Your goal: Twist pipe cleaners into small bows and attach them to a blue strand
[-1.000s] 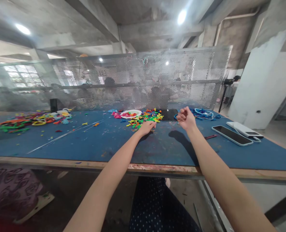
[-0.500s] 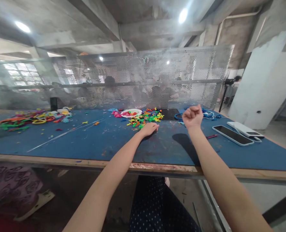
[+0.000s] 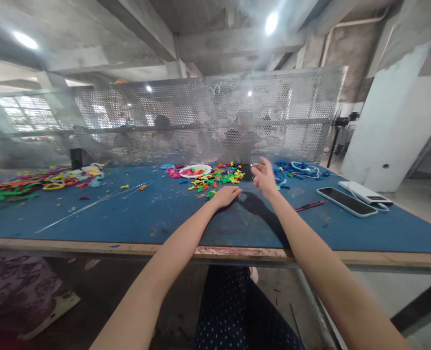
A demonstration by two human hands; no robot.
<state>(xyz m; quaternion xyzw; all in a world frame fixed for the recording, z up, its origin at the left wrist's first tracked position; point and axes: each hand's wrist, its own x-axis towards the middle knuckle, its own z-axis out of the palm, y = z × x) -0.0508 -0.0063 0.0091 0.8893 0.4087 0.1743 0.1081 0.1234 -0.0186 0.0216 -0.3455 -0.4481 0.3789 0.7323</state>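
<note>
My left hand (image 3: 227,196) rests on the blue tabletop, fingers curled together towards the right; whatever they may hold is hidden. Just beyond it lies a loose pile of small knobbly pieces (image 3: 207,183) in yellow, green, orange and red. My right hand (image 3: 265,178) is raised over the table, to the right of the left hand, with its fingers parted and nothing visible in them. Behind the pile, a white plate (image 3: 208,168) carries pink and orange pieces. A flat black panel (image 3: 247,171) shows partly behind my right hand.
Blue corded pieces (image 3: 302,168) lie at the back right. Nearer are a dark red pen-like tool (image 3: 310,206), a phone (image 3: 346,201) and a white power bank (image 3: 364,192) with a cable. Coloured strips (image 3: 22,183) heap at the left. A perforated metal screen (image 3: 186,116) closes the far edge.
My right hand has moved left, closer to my left hand, and its curled fingers have opened out. My left hand stays in nearly the same place. The view has shifted slightly.
</note>
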